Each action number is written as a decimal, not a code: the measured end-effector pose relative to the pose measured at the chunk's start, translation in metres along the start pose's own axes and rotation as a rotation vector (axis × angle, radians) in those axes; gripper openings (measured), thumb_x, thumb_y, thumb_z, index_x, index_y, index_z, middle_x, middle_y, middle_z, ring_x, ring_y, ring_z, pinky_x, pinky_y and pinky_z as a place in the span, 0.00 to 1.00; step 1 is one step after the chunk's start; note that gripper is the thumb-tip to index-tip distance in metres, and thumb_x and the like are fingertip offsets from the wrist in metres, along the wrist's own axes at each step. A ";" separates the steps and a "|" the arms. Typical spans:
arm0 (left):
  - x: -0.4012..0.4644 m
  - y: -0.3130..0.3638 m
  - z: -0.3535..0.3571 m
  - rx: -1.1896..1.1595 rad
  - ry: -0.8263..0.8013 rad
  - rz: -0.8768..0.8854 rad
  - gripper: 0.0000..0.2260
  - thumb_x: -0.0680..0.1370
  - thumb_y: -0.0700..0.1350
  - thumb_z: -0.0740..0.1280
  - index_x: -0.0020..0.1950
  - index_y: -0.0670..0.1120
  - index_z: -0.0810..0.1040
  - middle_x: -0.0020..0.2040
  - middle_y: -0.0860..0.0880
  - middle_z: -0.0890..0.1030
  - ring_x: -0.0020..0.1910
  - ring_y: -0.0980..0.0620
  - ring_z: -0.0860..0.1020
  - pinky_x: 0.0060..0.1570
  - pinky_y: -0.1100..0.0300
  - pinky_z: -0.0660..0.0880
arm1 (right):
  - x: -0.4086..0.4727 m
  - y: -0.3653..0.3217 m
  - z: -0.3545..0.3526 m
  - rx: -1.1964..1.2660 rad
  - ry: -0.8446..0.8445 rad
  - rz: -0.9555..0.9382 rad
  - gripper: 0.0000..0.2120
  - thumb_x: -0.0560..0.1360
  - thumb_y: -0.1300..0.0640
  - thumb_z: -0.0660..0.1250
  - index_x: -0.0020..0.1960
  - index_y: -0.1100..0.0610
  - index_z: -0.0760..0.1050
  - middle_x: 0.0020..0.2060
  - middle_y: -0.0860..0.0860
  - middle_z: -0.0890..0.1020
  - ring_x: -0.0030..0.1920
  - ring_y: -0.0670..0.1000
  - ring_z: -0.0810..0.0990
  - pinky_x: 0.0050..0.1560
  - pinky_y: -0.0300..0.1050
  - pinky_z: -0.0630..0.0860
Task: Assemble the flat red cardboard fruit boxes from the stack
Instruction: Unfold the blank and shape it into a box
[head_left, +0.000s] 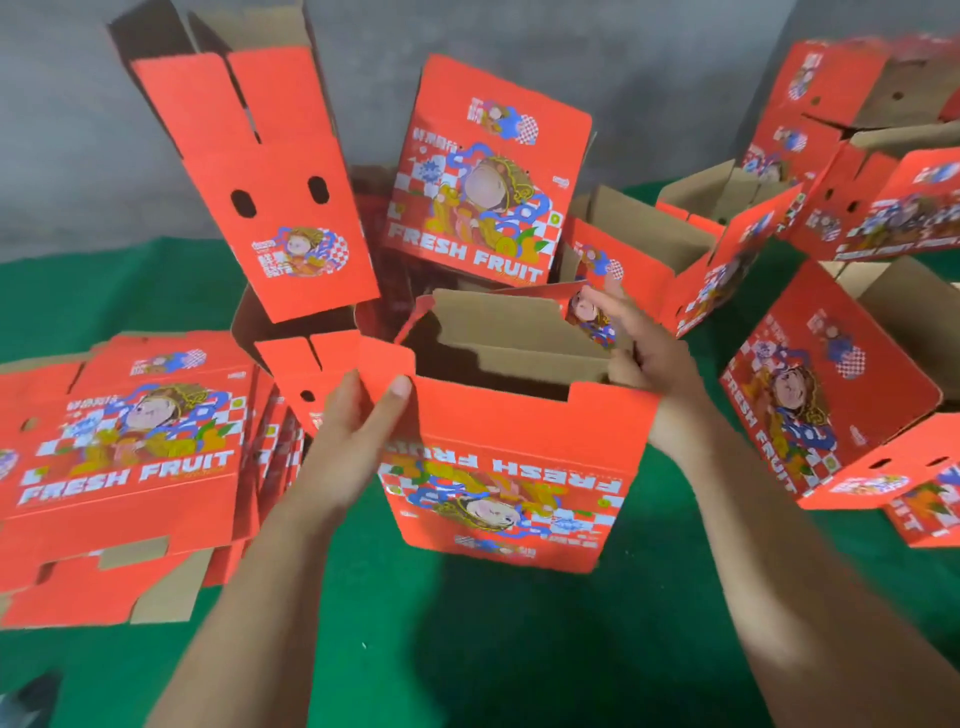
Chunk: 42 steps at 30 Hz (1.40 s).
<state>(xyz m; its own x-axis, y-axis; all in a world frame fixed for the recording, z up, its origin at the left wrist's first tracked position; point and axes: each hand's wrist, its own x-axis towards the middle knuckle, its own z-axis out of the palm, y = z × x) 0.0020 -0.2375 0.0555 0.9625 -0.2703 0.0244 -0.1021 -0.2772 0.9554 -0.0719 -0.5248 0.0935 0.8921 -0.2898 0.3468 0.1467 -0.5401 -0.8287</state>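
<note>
A red "FRESH FRUIT" cardboard box (511, 467) stands opened into a tube in front of me, its printed face upside down toward me and its brown inside showing. My left hand (353, 431) grips the box's left end flap, thumb on the red outside. My right hand (641, 358) holds the right end flap at the box's far right corner. A stack of flat red boxes (124, 457) lies on the green table at the left.
Several opened red boxes stand or lean behind and to the right: one tall at the back left (265, 182), one in the centre back (483, 176), others at right (831, 400). Green cloth (493, 649) covers the table. A grey wall rises behind.
</note>
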 end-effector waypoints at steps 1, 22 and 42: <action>-0.005 -0.003 -0.004 -0.111 -0.043 0.049 0.19 0.75 0.66 0.67 0.62 0.61 0.81 0.66 0.54 0.81 0.68 0.59 0.76 0.70 0.57 0.71 | 0.001 0.004 0.001 0.022 0.056 -0.041 0.29 0.77 0.81 0.54 0.75 0.65 0.70 0.73 0.53 0.72 0.76 0.49 0.68 0.69 0.26 0.62; -0.022 -0.002 0.013 0.652 0.209 -0.040 0.29 0.76 0.66 0.68 0.72 0.52 0.75 0.54 0.49 0.69 0.62 0.38 0.73 0.61 0.41 0.66 | -0.023 0.016 0.017 -0.610 0.405 -0.216 0.18 0.76 0.58 0.68 0.66 0.56 0.81 0.66 0.58 0.73 0.66 0.63 0.72 0.68 0.56 0.66; 0.003 0.001 0.003 0.673 -0.036 0.387 0.24 0.79 0.59 0.61 0.75 0.56 0.75 0.49 0.49 0.79 0.53 0.41 0.80 0.51 0.52 0.74 | -0.027 0.011 0.080 -0.862 -0.168 0.145 0.40 0.78 0.34 0.48 0.80 0.38 0.27 0.81 0.44 0.62 0.82 0.62 0.46 0.76 0.62 0.49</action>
<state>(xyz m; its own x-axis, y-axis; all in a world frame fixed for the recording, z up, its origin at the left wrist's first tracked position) 0.0039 -0.2409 0.0553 0.8199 -0.4882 0.2991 -0.5706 -0.6542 0.4965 -0.0598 -0.4600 0.0399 0.9377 -0.3182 0.1396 -0.2845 -0.9337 -0.2176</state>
